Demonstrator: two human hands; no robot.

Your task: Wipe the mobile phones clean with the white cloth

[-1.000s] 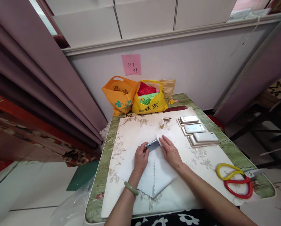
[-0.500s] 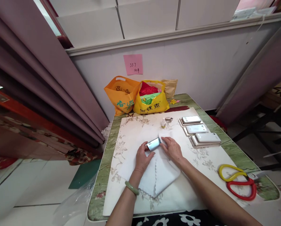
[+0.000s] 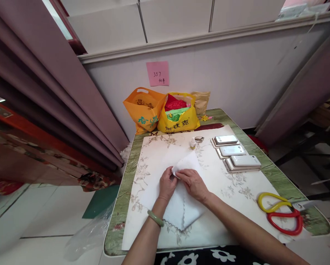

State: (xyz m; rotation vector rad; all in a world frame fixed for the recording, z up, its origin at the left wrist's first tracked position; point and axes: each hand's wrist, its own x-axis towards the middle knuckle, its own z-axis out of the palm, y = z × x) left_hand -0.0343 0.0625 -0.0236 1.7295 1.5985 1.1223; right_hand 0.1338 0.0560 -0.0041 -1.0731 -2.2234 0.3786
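Note:
A white cloth (image 3: 189,162) with scalloped edges is spread on the mat, one flap folded up over the small shiny phone, which it now hides. My left hand (image 3: 168,184), a green bangle on its wrist, curls around the left end of the covered phone. Pressed on the flap from the right, my right hand (image 3: 192,183) pinches the cloth between thumb and fingers, close to the left fingertips. A small white-capped bottle (image 3: 193,143) stands beyond the cloth, beside a pair of glasses (image 3: 199,139).
Several phones (image 3: 245,161) lie stacked at the right of the floral mat (image 3: 143,221). Large scissors (image 3: 285,213) with yellow and red handles rest near the right edge. At the back are an orange bag (image 3: 145,106), a yellow bag (image 3: 178,123) and a brown pouch (image 3: 201,101).
My right hand has brought the cloth flap leftward over the shiny phone, which was uncovered before. My left hand has stayed at the phone's left end.

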